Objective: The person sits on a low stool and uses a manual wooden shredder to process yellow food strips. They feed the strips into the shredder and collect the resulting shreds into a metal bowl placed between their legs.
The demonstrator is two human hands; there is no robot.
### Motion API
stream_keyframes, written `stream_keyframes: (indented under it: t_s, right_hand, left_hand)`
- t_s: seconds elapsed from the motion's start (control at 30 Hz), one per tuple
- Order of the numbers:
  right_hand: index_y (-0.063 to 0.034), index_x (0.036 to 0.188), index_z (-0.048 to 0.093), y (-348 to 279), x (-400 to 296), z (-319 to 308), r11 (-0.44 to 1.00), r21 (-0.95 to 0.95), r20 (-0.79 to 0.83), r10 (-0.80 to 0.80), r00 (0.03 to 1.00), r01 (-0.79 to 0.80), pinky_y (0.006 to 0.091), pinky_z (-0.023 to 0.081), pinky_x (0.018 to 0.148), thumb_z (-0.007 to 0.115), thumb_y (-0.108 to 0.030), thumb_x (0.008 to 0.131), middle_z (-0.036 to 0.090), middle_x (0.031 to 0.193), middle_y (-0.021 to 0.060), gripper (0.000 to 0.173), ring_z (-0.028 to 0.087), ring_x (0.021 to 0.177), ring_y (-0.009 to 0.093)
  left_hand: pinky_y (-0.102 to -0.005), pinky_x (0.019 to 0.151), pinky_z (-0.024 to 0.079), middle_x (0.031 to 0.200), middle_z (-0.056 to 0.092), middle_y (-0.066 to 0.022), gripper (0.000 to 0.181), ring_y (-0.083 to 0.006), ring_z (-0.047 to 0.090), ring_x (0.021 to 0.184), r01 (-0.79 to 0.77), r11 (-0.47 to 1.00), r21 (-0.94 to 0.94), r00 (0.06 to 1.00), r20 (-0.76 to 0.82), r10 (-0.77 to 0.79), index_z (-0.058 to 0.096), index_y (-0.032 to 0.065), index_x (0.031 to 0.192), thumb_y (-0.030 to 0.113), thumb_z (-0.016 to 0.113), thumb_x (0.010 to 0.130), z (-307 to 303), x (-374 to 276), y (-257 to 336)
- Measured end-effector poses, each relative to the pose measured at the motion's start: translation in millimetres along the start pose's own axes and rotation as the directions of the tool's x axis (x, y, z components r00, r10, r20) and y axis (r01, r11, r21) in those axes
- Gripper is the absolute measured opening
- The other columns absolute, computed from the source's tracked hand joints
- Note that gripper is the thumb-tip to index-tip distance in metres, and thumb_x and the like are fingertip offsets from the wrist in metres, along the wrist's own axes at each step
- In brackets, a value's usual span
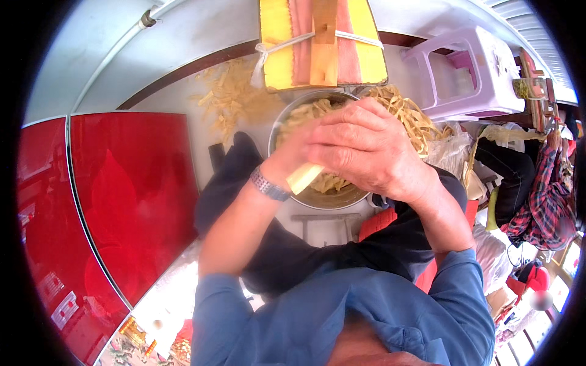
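My hands are together over a round metal basin (pixel 274 132). My right hand (pixel 371 146) curls its fingers over the left one and hides most of it. A pale yellow stick-like piece (pixel 304 178) sticks out from under the fingers, towards the left wrist. My left hand (pixel 293 144) is blurred and closed around this piece; its fingertips are out of sight. A metal-banded watch (pixel 269 184) circles the left wrist. Pale strips (pixel 332 183) lie in the basin below; their material is unclear.
Beyond the basin stands a yellow-and-pink panel (pixel 277 50) with a wooden slat (pixel 324 59) tied on by white cord. Pale scraps (pixel 229 96) litter the floor at left, tan peelings (pixel 412 119) at right. A lilac plastic stool (pixel 496 73), red cabinet (pixel 132 201) and another person's plaid sleeve (pixel 542 183) flank me.
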State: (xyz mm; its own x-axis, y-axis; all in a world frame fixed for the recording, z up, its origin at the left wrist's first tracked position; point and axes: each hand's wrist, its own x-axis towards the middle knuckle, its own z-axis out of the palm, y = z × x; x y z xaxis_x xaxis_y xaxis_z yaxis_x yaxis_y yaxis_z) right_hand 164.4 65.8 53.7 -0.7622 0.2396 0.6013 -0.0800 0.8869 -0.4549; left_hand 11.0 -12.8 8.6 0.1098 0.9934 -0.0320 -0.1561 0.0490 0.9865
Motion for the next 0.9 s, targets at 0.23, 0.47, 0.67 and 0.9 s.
stream_keyframes:
  t_s: [0.23,0.47,0.67,0.9]
  right_hand:
    - [-0.0125,0.101,0.071,-3,-7,10,1.0,0.005,-0.039,-0.01,0.999,0.011,0.0395,0.049,0.084,0.068,-0.018,0.069,0.064,0.102,0.0017,0.033,0.062,0.104,0.023]
    - [-0.0117,0.131,0.056,-5,-21,11,0.997,-0.057,0.117,-0.037,0.992,0.044,0.0439,0.045,0.099,0.068,-0.023,0.076,0.057,0.129,0.0073,0.057,0.053,0.122,0.028]
    - [-0.0109,0.135,0.051,13,-44,-16,0.895,0.163,0.12,0.4,0.909,-0.416,0.0448,0.047,0.094,0.079,-0.031,0.076,0.064,0.12,0.0126,0.068,0.06,0.111,0.035]
    - [-0.0121,0.1,0.06,63,-112,-34,0.638,-0.243,0.134,0.768,0.626,-0.731,0.0446,0.052,0.068,0.064,-0.01,0.084,0.068,0.084,0.0122,0.016,0.068,0.082,0.034]
  left_hand:
    - [-0.0323,0.101,0.047,0.123,0.059,-0.0087,0.038,-0.0201,0.059,0.114,0.06,0.981,-0.183,0.973,0.232,-0.016,0.052,0.0007,0.131,0.019,0.056,0.099,-11,13,6]
    - [-0.0293,0.083,0.049,0.102,0.061,-0.0063,0.034,-0.0166,0.06,0.094,-0.101,0.992,0.081,0.991,0.097,0.093,0.054,-0.0022,0.126,0.023,0.051,0.102,-15,14,3]
    - [-0.0209,0.054,0.036,0.072,0.051,-0.0004,0.022,-0.0062,0.046,0.06,0.449,0.818,-0.359,0.893,0.212,-0.398,0.057,-0.0021,0.112,0.016,0.056,0.099,4,3,46]
    - [-0.025,0.04,0.04,0.059,0.06,-0.0048,0.023,-0.0138,0.053,0.042,-0.738,0.625,0.256,0.454,-0.498,0.739,0.062,0.0029,0.086,0.025,0.062,0.092,-30,-14,78]
